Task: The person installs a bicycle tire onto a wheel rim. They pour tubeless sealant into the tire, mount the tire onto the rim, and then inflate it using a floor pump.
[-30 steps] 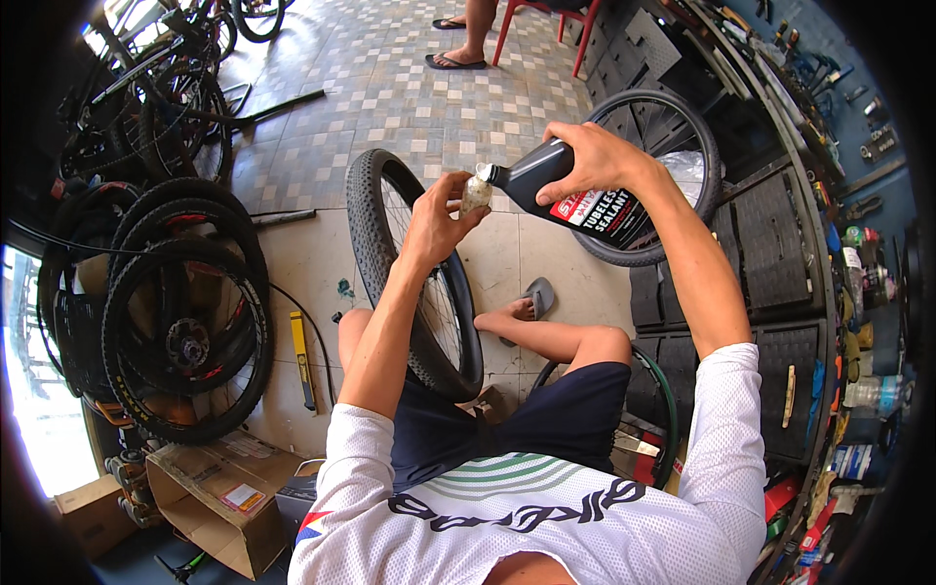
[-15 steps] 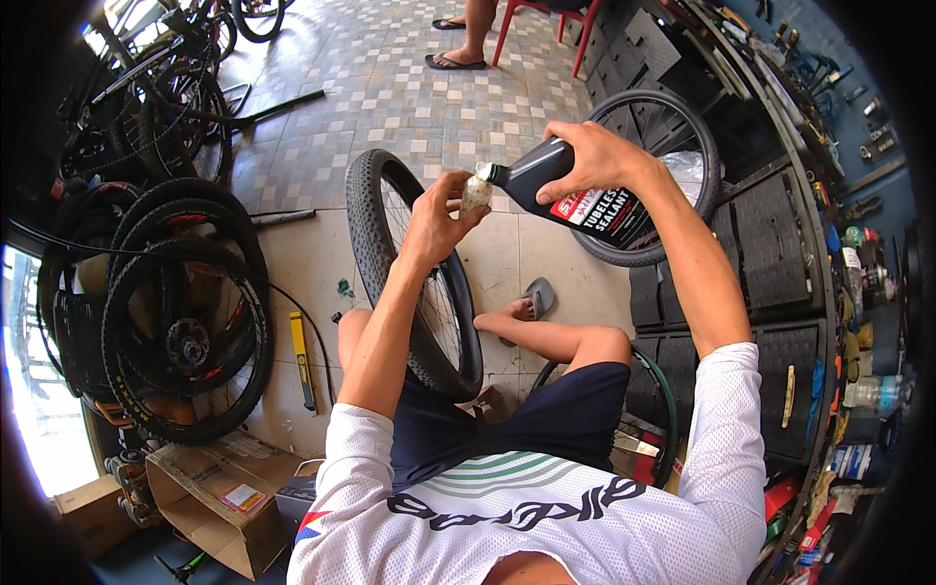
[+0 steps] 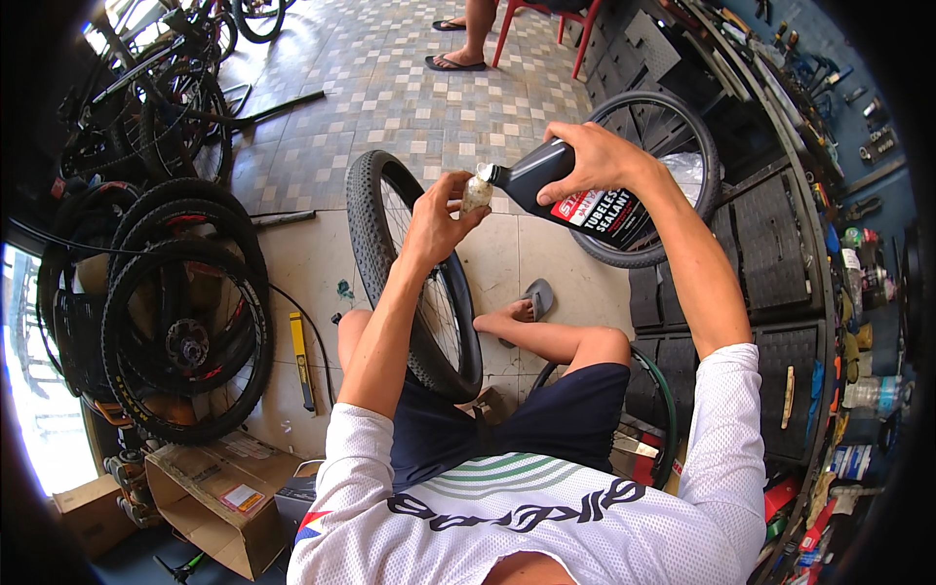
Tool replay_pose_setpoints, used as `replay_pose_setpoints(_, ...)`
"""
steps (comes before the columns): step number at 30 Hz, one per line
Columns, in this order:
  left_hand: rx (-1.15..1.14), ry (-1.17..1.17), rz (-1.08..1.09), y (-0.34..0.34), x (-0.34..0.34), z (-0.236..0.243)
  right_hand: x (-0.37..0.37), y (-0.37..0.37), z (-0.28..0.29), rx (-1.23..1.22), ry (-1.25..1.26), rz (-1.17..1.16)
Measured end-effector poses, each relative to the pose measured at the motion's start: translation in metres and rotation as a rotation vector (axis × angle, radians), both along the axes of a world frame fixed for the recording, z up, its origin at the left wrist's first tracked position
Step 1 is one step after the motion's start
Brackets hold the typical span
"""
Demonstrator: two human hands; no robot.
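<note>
My left hand [image 3: 441, 219] is closed on a small cloudy container [image 3: 477, 195], held upright above a bicycle wheel with a knobby tyre [image 3: 371, 231] that leans between my legs. My right hand [image 3: 595, 156] grips a large black bottle [image 3: 531, 178] with a red and white label, tilted so that its white-rimmed neck meets the small container's mouth. Whether liquid is flowing between them is too small to tell. A second wheel [image 3: 702, 146] stands behind my right hand and the bottle.
Tyres and wheels [image 3: 136, 331] are stacked at the left, with bicycles [image 3: 180, 112] behind. A yellow bar tool [image 3: 297, 351] lies on the tiled floor. Cardboard boxes [image 3: 205, 497] sit at the lower left. Tool-covered dark shelving [image 3: 858, 283] lines the right. A person's feet [image 3: 458, 58] show by a red chair [image 3: 585, 44].
</note>
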State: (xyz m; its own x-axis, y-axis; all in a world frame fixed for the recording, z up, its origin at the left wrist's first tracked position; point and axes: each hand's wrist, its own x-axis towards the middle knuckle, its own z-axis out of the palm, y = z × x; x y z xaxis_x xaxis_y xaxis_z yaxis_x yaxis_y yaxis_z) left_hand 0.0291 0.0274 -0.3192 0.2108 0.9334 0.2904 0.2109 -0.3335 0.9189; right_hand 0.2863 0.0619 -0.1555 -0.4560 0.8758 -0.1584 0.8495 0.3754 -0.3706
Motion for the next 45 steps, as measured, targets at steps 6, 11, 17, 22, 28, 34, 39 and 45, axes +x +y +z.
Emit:
replay_pose_setpoints(6, -0.007, 0.005, 0.002, -0.0006, 0.0000, 0.0016, -0.0003, 0.0006, 0.0006, 0.010, -0.019, 0.009)
replay_pose_setpoints(11, -0.014, -0.001, -0.004, -0.0014, -0.0006, 0.0021, 0.0000, 0.0005, -0.0005, 0.010, -0.011, 0.014)
replay_pose_setpoints(17, 0.004, 0.017, 0.005, -0.0024, -0.0005, 0.0036, -0.0009, 0.0007, -0.0012, 0.003, -0.022, -0.002)
replay_pose_setpoints(22, -0.009, -0.002, -0.004, -0.0020, -0.0010, 0.0033, -0.0015, -0.0001, 0.0004, 0.004, -0.023, 0.002)
replay_pose_setpoints(28, -0.006, -0.001, 0.000, -0.0012, -0.0012, 0.0010, -0.0012, 0.0008, -0.0013, 0.022, -0.031, 0.009)
replay_pose_setpoints(34, -0.003, -0.005, -0.001, -0.0011, -0.0015, -0.0006, -0.0032, 0.0001, 0.0006, 0.007, -0.043, -0.005)
replay_pose_setpoints(39, 0.006, -0.004, -0.001, -0.0002, -0.0021, -0.0017, -0.0031, 0.0000, -0.0001, 0.003, -0.033, -0.017)
replay_pose_setpoints(45, 0.010, -0.005, 0.003, -0.0010, -0.0013, 0.0013, -0.0032, -0.0008, 0.0006, 0.028, -0.027, -0.011)
